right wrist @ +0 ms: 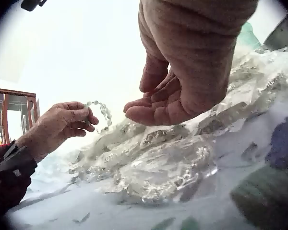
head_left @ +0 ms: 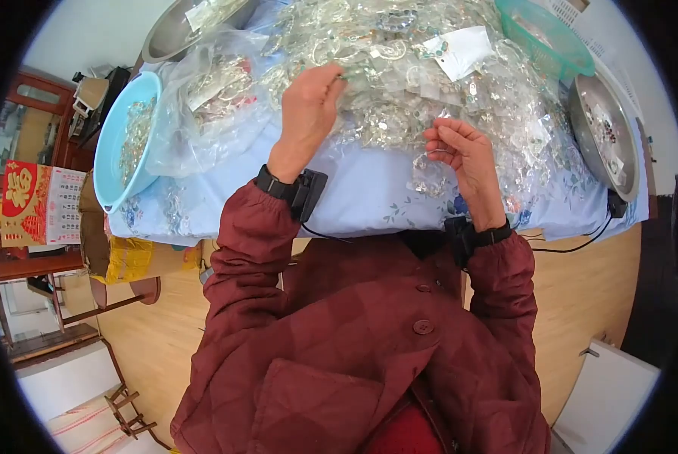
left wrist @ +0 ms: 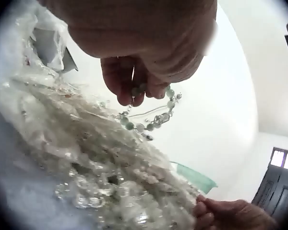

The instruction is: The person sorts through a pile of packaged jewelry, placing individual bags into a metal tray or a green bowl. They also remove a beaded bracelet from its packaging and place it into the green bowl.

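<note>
My left hand (head_left: 307, 110) pinches a beaded bracelet (left wrist: 129, 126) between thumb and fingers, raised above the pile. The bracelet has pale green and clear beads with silvery parts and hangs as a loop below the fingertips in the left wrist view. Loosely bent, the fingers of my right hand (head_left: 466, 155) hold nothing; in the right wrist view the thumb stands apart from them. Beneath both hands spreads a large pile of jewellery in clear plastic bags (right wrist: 168, 172), many with silvery or clear beads.
On the blue flowered tablecloth (head_left: 362, 189), a light blue basin (head_left: 104, 155) stands left beside a big plastic bag (head_left: 176, 144). A metal bowl (head_left: 157, 45) sits at back left. At right are a green basket (head_left: 577, 57) and another metal bowl (head_left: 630, 144).
</note>
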Motion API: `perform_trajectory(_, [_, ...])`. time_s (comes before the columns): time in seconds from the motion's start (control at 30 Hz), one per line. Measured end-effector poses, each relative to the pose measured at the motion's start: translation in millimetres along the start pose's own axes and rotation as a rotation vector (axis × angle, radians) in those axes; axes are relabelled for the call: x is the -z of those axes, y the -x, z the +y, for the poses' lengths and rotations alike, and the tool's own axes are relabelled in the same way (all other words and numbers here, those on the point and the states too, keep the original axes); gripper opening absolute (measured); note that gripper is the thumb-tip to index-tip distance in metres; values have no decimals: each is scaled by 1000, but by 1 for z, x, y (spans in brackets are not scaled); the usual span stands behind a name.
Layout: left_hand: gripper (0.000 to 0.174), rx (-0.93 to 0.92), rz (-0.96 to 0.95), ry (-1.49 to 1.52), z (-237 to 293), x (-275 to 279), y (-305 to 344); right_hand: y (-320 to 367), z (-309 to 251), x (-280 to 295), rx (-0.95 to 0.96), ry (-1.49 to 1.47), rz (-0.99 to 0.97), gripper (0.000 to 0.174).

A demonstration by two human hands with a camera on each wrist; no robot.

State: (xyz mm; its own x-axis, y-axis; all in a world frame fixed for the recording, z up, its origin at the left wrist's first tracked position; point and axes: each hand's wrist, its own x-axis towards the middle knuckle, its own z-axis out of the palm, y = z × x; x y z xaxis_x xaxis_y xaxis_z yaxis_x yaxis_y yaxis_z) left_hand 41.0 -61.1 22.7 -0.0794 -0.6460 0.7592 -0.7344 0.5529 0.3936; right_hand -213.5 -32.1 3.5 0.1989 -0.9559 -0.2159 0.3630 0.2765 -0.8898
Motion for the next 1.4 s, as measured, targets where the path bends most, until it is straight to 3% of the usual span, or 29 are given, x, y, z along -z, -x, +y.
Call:
perform_trajectory(0.03, [17, 108, 28, 83, 5, 3, -2, 1, -2, -2, 0, 8, 0, 22])
perform_trajectory(0.07, [17, 103, 24, 89, 10, 6, -6, 1, -5, -6, 5, 5, 7, 22])
perform_trajectory(0.17, [13, 694, -127, 947, 33, 16, -19, 6, -16, -25, 35, 16, -40, 27])
perform_trajectory(0.2, [13, 693, -139, 960, 42, 16, -21, 8, -20, -30, 38, 18, -23, 27])
perform_trajectory(0.3, [14, 788, -222, 1038, 61, 14, -27, 8, -31, -45, 114, -77, -208, 33])
perform_trajectory(0.47, [15, 776, -263, 1009, 64, -3, -28, 3, -40, -50, 90, -75, -267, 35])
perform_trajectory(0.57, [19, 646, -255, 793, 69, -8, -31, 2, -35, -50, 83, -101, -234, 34])
perform_trajectory(0.73, [20, 544, -285, 711, 77, -15, -40, 1, -38, -43, 150, 6, -212, 30])
perform_trajectory(0.87, [18, 714, -395, 814, 79, -18, -41, 2, -48, -31, 168, 135, -99, 23])
perform_trajectory(1.07, [17, 705, -433, 900, 70, -33, -32, 0, -64, -4, 144, 540, -78, 14])
perform_trajectory(1.33, [16, 858, -346, 993, 36, -47, -24, 20, -122, 13, -14, 517, -143, 15])
perform_trajectory(1.4, [16, 871, -340, 999, 35, -46, -19, 15, -139, 21, 83, 482, -46, 15])
